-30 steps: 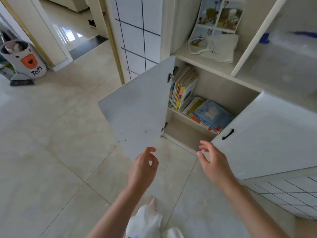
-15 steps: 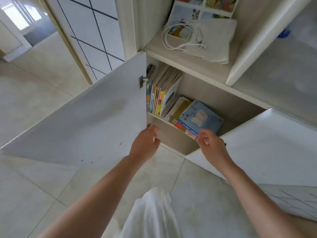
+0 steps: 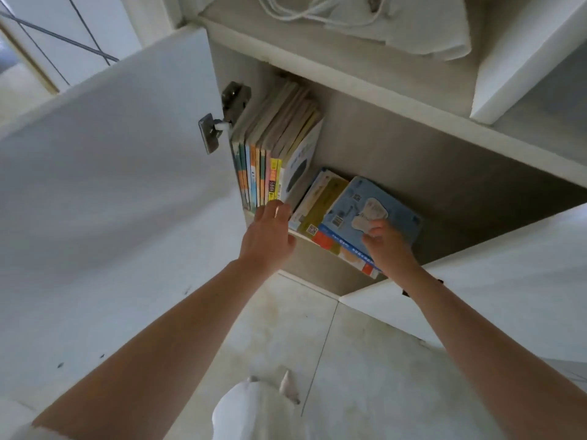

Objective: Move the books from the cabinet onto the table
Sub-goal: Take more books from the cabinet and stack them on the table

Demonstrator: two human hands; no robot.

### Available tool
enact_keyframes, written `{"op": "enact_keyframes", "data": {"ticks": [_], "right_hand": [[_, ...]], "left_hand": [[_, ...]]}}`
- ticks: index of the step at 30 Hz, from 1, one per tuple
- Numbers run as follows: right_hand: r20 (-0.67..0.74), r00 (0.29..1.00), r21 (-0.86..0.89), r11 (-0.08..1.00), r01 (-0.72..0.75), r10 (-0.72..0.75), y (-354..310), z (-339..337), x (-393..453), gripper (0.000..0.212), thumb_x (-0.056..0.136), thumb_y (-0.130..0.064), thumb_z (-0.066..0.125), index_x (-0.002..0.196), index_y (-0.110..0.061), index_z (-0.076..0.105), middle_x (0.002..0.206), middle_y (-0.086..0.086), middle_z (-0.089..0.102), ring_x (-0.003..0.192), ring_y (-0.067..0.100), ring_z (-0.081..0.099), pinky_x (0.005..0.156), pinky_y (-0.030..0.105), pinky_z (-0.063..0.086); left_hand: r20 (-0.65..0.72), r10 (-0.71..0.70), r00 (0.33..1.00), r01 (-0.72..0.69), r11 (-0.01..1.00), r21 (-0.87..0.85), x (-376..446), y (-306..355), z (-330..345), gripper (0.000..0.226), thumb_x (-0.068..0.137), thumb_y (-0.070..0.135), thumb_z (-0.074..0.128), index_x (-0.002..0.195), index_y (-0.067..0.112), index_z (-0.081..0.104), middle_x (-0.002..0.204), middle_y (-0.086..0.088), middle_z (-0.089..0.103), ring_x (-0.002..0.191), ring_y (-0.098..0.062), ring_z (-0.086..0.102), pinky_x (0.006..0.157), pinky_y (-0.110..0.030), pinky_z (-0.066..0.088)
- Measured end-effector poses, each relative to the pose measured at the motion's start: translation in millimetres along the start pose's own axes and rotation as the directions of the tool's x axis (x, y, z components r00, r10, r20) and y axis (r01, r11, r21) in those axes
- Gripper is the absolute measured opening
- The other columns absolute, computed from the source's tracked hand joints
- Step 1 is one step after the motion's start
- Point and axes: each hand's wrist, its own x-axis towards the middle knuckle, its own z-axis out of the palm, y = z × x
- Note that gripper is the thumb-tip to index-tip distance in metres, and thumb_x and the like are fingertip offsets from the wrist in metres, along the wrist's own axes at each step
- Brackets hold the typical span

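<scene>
Inside the open cabinet (image 3: 397,134), a row of upright books (image 3: 263,173) leans against the left wall. To their right several books lie flat in a stack (image 3: 320,208), with a blue book (image 3: 384,198) on top. My left hand (image 3: 270,236) reaches in with straight fingers, its fingertips at the lower ends of the upright spines. Over the stack's front edge is my right hand (image 3: 389,249), fingers curled onto the blue book's cover. Its thumb is hidden.
The left cabinet door (image 3: 111,185) swings wide open beside my left arm, its metal hinge (image 3: 222,115) near the books. The right door (image 3: 492,281) stands open by my right forearm. A folded cloth with a white cable (image 3: 397,30) lies on the shelf above. Tiled floor below.
I have leaned in closer. Both hands moved forward into the cabinet: the left to the upright books, the right from the stack's edge onto the blue book's cover.
</scene>
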Motion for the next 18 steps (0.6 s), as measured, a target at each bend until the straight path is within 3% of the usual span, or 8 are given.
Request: {"op": "enact_keyframes", "data": {"ticks": [2, 5, 8, 11, 14, 16, 18], "right_hand": [[-0.043, 0.999, -0.072, 0.997, -0.014, 0.011, 13.2, 9.2, 20.2, 0.042, 0.097, -0.034, 0.049, 0.129, -0.008, 0.044, 0.125, 0.012, 0.055, 0.109, 0.028, 0.056, 0.076, 0.029, 0.042], [-0.142, 0.984, -0.114, 0.985, -0.128, 0.112, 38.9, 16.2, 52.5, 0.059, 0.092, -0.049, 0.054, 0.131, -0.006, 0.040, 0.123, 0.018, 0.054, 0.106, 0.030, 0.057, 0.082, 0.039, 0.052], [-0.167, 0.955, -0.153, 0.951, -0.270, 0.245, 49.3, 15.7, 70.4, 0.072, 0.091, -0.050, 0.056, 0.139, -0.002, 0.030, 0.131, 0.022, 0.046, 0.115, 0.034, 0.052, 0.090, 0.041, 0.048], [-0.084, 0.916, -0.011, 0.919, -0.395, 0.393, 60.2, 17.4, 94.1, 0.081, 0.090, -0.049, 0.057, 0.145, -0.007, 0.016, 0.140, 0.020, 0.036, 0.126, 0.036, 0.041, 0.102, 0.044, 0.041], [0.031, 0.842, 0.180, 0.826, -0.534, 0.538, 75.9, 20.5, 115.4, 0.094, 0.080, -0.058, 0.062, 0.147, -0.015, 0.012, 0.148, 0.016, 0.029, 0.133, 0.033, 0.034, 0.109, 0.044, 0.035], [0.050, 0.817, 0.245, 0.785, -0.568, 0.575, 72.2, 19.7, 108.5, 0.084, 0.087, -0.050, 0.061, 0.148, -0.015, 0.014, 0.149, 0.013, 0.028, 0.137, 0.033, 0.029, 0.111, 0.042, 0.029], [0.063, 0.824, 0.265, 0.786, -0.558, 0.564, 73.0, 20.7, 107.3, 0.082, 0.087, -0.043, 0.065, 0.146, -0.013, 0.018, 0.146, 0.014, 0.030, 0.136, 0.033, 0.030, 0.110, 0.042, 0.030]], "left_hand": [[-0.081, 0.023, 0.996, -0.021, 0.999, 0.024, 13.7, -4.0, 10.0, 0.056, 0.089, 0.021, 0.062, 0.140, 0.013, 0.040, 0.148, -0.010, 0.037, 0.138, -0.031, 0.032, 0.102, -0.047, 0.046], [-0.184, 0.059, 0.981, -0.046, 0.996, 0.070, 36.9, -9.6, 28.7, 0.069, 0.086, 0.022, 0.066, 0.145, 0.011, 0.032, 0.150, -0.017, 0.030, 0.138, -0.037, 0.030, 0.100, -0.048, 0.046], [-0.297, 0.094, 0.950, -0.069, 0.993, 0.092, 50.8, -14.9, 39.0, 0.077, 0.083, 0.024, 0.071, 0.146, 0.011, 0.029, 0.145, -0.023, 0.033, 0.132, -0.041, 0.037, 0.093, -0.048, 0.050], [-0.414, 0.126, 0.902, -0.105, 0.992, 0.075, 61.9, -14.2, 40.8, 0.076, 0.083, 0.024, 0.070, 0.146, 0.013, 0.028, 0.144, -0.022, 0.035, 0.128, -0.039, 0.041, 0.088, -0.044, 0.053], [-0.475, 0.108, 0.874, -0.114, 0.993, 0.016, 68.5, -11.0, 38.5, 0.077, 0.085, 0.025, 0.066, 0.149, 0.014, 0.024, 0.150, -0.020, 0.028, 0.131, -0.036, 0.038, 0.093, -0.044, 0.050], [-0.483, 0.090, 0.871, -0.126, 0.991, -0.044, 69.6, -8.5, 38.2, 0.076, 0.086, 0.022, 0.065, 0.149, 0.013, 0.023, 0.150, -0.018, 0.026, 0.133, -0.034, 0.036, 0.097, -0.041, 0.048], [-0.481, 0.076, 0.874, -0.150, 0.982, -0.117, 69.2, -5.7, 41.7, 0.075, 0.086, 0.017, 0.067, 0.149, 0.012, 0.025, 0.149, -0.019, 0.026, 0.134, -0.032, 0.036, 0.092, -0.027, 0.042]]}}
